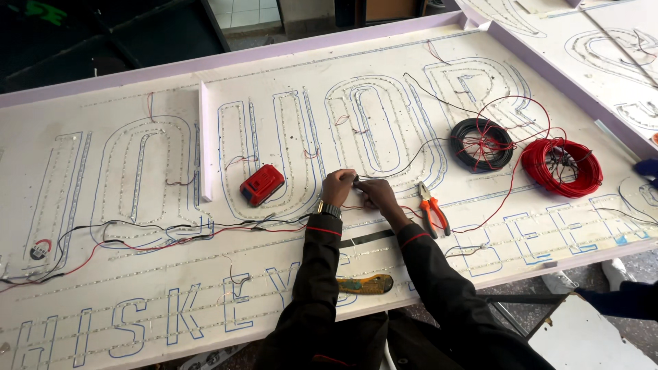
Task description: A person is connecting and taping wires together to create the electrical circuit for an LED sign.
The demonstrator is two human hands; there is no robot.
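Just left of the orange-handled pliers (433,214), the left hand (337,187) and right hand (375,194) are pinching wire ends (358,180) closed-fingered over the sign panel (288,68); tight, aligned twisting is advisable.

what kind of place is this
Probably a sign-making workshop. A large white sign panel lies flat with outlined letters lined with light strips. Coils of red wire and black wire sit on it, beside orange-handled pliers. Both hands meet over wiring at the panel.
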